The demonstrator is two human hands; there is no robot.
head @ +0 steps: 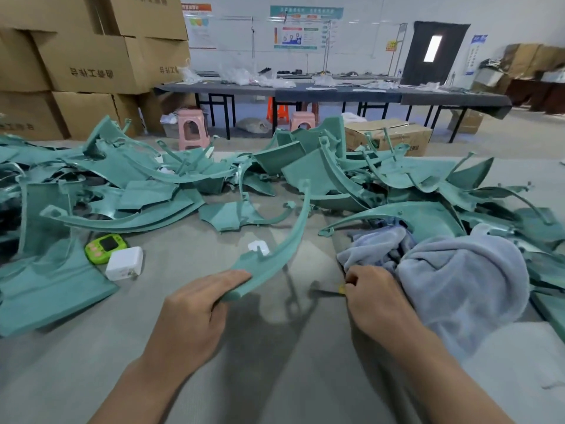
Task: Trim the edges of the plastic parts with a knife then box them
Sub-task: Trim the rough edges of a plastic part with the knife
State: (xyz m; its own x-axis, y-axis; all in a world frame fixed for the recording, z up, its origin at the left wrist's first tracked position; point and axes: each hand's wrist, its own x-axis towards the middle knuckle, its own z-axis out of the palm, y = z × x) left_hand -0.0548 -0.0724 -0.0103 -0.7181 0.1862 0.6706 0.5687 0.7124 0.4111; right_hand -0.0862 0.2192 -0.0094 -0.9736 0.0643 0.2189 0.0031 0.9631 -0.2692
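The left hand (195, 304) curls its fingers round the near end of a curved plastic part (284, 240), holding it raised over the table (275, 377), probably to offer an edge to the knife (328, 291). The right hand (376, 298) pinches the knife beside a cloth (458, 270). Its blade is blurred and its handle mostly hidden.

The table (305, 393) is lit brightly and evenly from above; soft, doubled shadows of the plastic part (295, 224) are thrown on it. Beyond the table, a door pane (432, 48) is blown out white and posters (296, 35) are blurred. Lines left of the table are bowed.
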